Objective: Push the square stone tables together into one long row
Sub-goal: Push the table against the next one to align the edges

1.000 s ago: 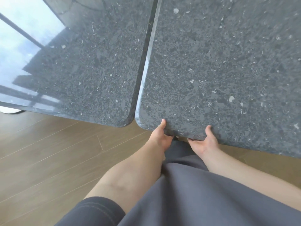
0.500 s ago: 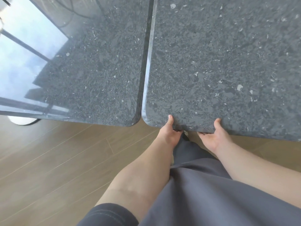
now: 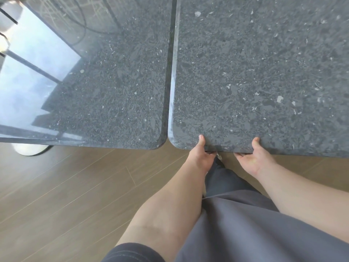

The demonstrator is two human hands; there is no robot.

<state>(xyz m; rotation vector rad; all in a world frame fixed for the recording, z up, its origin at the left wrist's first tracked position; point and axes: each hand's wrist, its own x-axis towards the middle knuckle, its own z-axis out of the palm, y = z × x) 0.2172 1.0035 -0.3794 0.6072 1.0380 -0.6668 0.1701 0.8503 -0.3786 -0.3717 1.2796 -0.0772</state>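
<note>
With both hands on the near edge, you hold the right table (image 3: 264, 72) beside the left table (image 3: 113, 91).

Your left hand (image 3: 201, 157) grips the edge near the rounded corner, thumb on top and fingers curled underneath. Your right hand (image 3: 252, 160) grips the same edge further right, thumb on top, fingers hidden below the slab. The two dark speckled stone tops lie side by side, parted only by a narrow dark seam; near edges run almost level. Both stand on a wooden floor (image 3: 66, 195).
</note>
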